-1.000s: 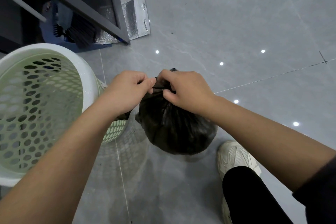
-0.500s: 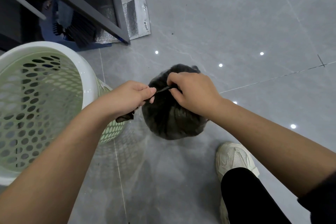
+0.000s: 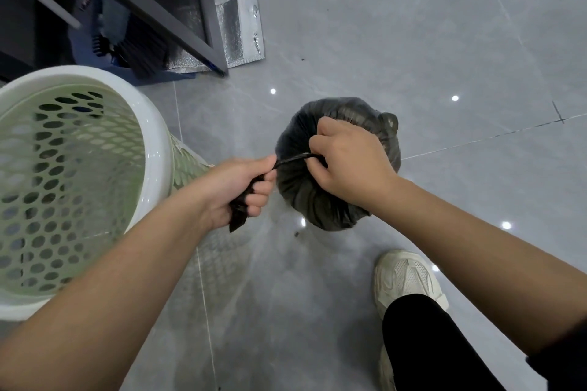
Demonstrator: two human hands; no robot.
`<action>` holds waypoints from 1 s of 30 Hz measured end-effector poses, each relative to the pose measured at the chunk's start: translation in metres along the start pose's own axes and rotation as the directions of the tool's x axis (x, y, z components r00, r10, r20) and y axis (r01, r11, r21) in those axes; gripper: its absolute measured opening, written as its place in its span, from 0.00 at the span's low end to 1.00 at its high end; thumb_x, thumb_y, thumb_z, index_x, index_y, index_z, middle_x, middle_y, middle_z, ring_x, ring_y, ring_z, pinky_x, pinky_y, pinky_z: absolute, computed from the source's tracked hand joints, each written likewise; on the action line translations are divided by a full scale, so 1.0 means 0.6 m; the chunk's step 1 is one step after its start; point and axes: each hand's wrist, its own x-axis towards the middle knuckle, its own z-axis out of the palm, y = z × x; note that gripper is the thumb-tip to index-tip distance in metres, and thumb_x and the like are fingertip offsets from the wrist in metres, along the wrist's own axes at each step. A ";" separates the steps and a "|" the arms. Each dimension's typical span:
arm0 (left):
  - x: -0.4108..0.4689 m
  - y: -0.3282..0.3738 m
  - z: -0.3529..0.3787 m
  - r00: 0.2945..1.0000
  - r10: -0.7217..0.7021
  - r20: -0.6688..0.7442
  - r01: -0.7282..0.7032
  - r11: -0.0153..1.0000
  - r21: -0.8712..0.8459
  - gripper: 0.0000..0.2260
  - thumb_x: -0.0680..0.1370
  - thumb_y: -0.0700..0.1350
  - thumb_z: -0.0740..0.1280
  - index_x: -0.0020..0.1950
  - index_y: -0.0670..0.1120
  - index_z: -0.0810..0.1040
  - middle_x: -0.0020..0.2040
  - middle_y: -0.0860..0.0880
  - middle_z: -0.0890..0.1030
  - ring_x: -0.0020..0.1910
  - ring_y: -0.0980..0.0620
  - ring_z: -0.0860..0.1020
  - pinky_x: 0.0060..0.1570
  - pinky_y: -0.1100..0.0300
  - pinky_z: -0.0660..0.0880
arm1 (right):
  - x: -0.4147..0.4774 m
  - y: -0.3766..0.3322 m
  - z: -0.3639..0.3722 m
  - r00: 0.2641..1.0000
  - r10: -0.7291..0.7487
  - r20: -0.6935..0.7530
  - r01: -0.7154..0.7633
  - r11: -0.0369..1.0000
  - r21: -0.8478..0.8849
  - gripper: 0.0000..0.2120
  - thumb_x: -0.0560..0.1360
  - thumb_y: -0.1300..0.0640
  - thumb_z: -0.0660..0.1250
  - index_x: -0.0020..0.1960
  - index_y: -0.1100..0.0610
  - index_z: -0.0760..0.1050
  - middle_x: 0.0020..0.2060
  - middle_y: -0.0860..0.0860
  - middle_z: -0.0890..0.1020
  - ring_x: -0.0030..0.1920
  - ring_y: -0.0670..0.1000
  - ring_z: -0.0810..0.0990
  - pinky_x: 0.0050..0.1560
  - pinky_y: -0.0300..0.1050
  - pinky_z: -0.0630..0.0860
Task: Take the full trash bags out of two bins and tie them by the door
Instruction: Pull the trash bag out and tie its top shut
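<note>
Since the frame half a second back, my left hand has drawn away from the right one, towards the bin, and the twisted strand between them has stretched out longer.

At far left stands the white-rimmed bin (image 3: 152,149), its green perforated wall showing inside with no bag in it. Just beside its rim, my left hand (image 3: 241,187) is a closed fist around the twisted strand (image 3: 292,161) of black plastic; a short loose end pokes out below the fist. The strand runs taut across to my right hand (image 3: 349,162), whose thumb and curled fingers pinch its other end right at the gathered neck.

Under that hand sits the trash bag (image 3: 305,197), dark, rounded and full, resting on the grey tiled floor (image 3: 413,41) near the bin but not touching it. A small knob of plastic sticks out at the bag's far right edge.

Up in the far left corner I see a grey door frame (image 3: 209,25) with a dark brush (image 3: 139,54) behind it and a silver foil pad (image 3: 244,32) lying at its foot. Lower right, a pale sneaker (image 3: 403,276) is planted on the tile close to the bag, with a black trouser leg (image 3: 428,343) above it.
</note>
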 end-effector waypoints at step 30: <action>0.018 -0.060 0.041 0.982 0.188 0.015 -0.185 0.948 0.261 0.15 0.83 0.44 0.53 0.40 0.44 0.72 0.25 0.54 0.63 0.22 0.56 0.58 0.24 0.64 0.58 | 0.005 -0.003 0.006 0.895 0.406 0.187 -0.428 0.657 0.621 0.04 0.71 0.55 0.71 0.37 0.51 0.82 0.23 0.44 0.78 0.24 0.43 0.77 0.34 0.37 0.72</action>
